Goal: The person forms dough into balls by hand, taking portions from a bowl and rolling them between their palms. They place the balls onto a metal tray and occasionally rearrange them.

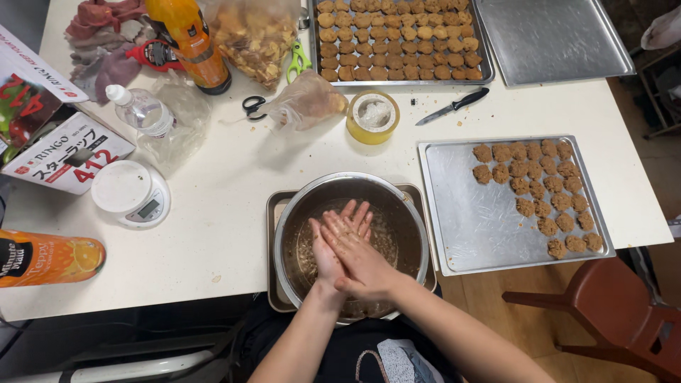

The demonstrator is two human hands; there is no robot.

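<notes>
My right hand [362, 255] lies flat on top of my left hand [323, 261], palms pressed together over a large metal bowl [340, 179]. Whatever is between the palms is hidden. Both hands are smeared with brown crumbs, and the bowl holds brown mixture residue [386, 241]. Beneath the bowl is a small baking tray [274, 213] at the table's near edge. To the right, a metal tray [468, 220] carries several brown dough lumps [543, 188] along its right side.
A full tray of lumps [397, 39] and an empty tray [553, 35] lie at the back. A knife [454, 106], yellow tape roll [373, 117], scissors [254, 106], kitchen scale [131, 193], water bottle [142, 110], orange bottle [191, 42] and boxes [50, 135] stand left. A red chair [610, 312] sits lower right.
</notes>
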